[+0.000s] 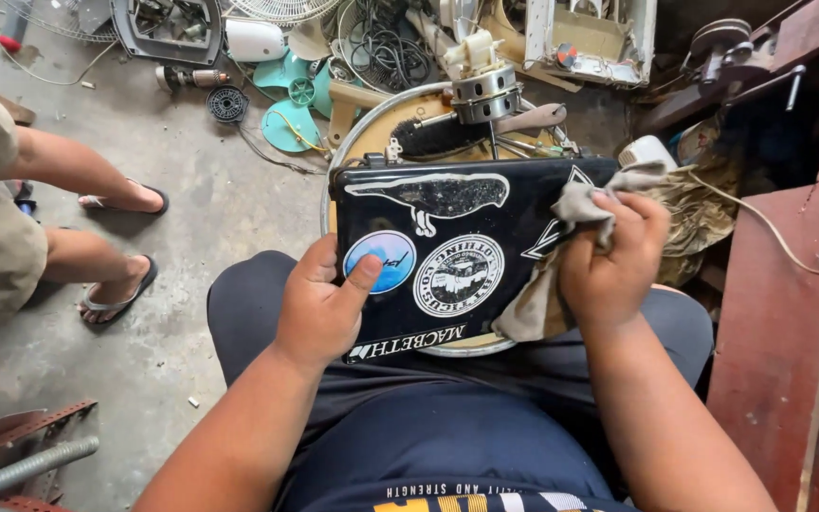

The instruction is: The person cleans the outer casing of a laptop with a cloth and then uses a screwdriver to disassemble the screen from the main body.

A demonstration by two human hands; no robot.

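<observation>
From the head view I see my left hand (pixel 319 308) clamped on the near left edge of a black, glossy, flat rectangular case covered in stickers (pixel 457 251); the thumb lies on top, pressing a round blue sticker (pixel 380 261), and the other fingers are hidden beneath the case. The case lies across my lap, tilted slightly, its far edge over a round tan surface with a metal rim (pixel 353 142).

My right hand (pixel 613 261) is bunched tight around a crumpled grey-beige cloth (pixel 561 261), held against the right end of the case. The cloth spills out above the knuckles and hangs down below the palm over the case's right edge. So the case sits between the two grips: the left one pins it from the side, and the right one rests on it through the cloth.

On the round surface beyond the case lie a black-bristled brush (pixel 438 137) and a small electric motor with a metal band (pixel 481 85). To the left, another person's feet in flip-flops (pixel 120 246) stand on the concrete floor (pixel 229 199).
</observation>
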